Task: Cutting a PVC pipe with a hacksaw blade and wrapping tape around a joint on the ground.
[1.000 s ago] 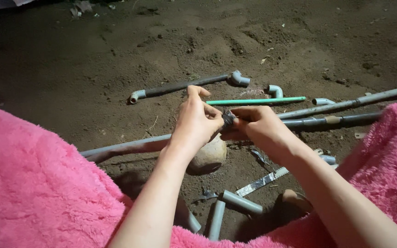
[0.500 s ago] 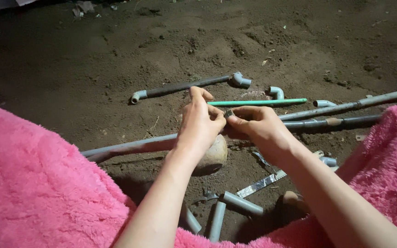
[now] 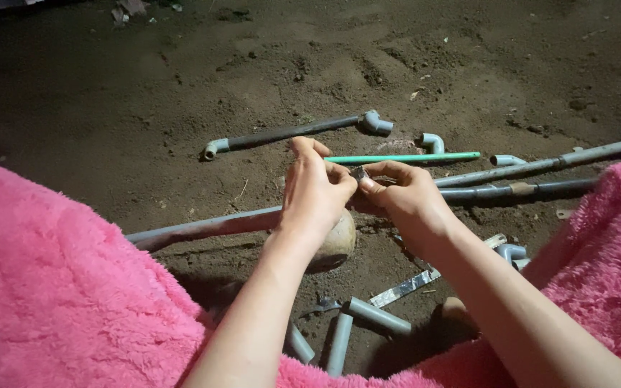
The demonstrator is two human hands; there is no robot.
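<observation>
Both hands meet in the middle, above the dirt floor [image 3: 181, 86]. The left hand [image 3: 315, 194] and the right hand [image 3: 404, 197] pinch a tiny shiny piece [image 3: 359, 173] between their fingertips, so both hands are closed on it. It is too small to tell what it is. A thin green stick [image 3: 404, 157] pokes out to the right from behind the fingers, but I cannot tell if a hand holds it. Under the left hand sits a round brown ball [image 3: 336, 244], near a long grey pipe [image 3: 203, 228] that lies on the ground. Farther away lies a dark pipe with bent ends [image 3: 289, 133]. Two more long pipes [image 3: 540, 167] stretch off to the right. Near the person lie short pipe bits [image 3: 375, 316] and a flat silver strip [image 3: 404, 287]. Fluffy pink cloth [image 3: 52, 287] covers both sides. I think the work is only partly done, since most pipes lie loose and apart, not joined.
</observation>
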